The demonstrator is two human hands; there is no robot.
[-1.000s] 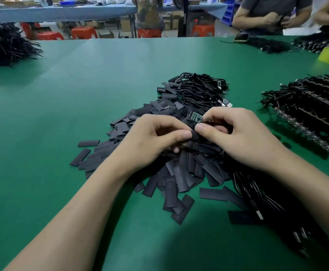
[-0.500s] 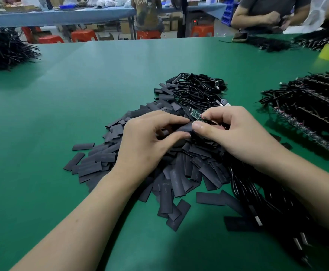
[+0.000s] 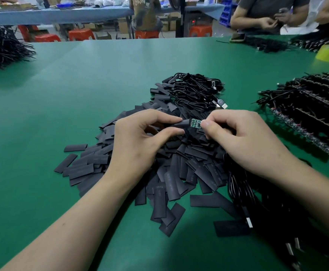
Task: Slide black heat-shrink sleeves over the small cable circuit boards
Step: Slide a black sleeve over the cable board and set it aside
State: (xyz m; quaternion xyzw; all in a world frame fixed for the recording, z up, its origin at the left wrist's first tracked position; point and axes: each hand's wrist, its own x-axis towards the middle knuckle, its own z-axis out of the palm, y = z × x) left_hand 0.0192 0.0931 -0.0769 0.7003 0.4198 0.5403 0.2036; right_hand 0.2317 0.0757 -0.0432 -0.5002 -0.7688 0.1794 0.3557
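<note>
Above the heap of loose sleeves point(image 3: 181, 173), the left hand point(image 3: 138, 141) pinches one black heat-shrink sleeve point(image 3: 177, 124) while the right hand point(image 3: 241, 137) pinches the small green circuit board point(image 3: 195, 122), now lifted clear and lined up at the sleeve's mouth, so sliding on seems next.

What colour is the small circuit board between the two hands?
The small rectangular circuit board is green; head view.
</note>
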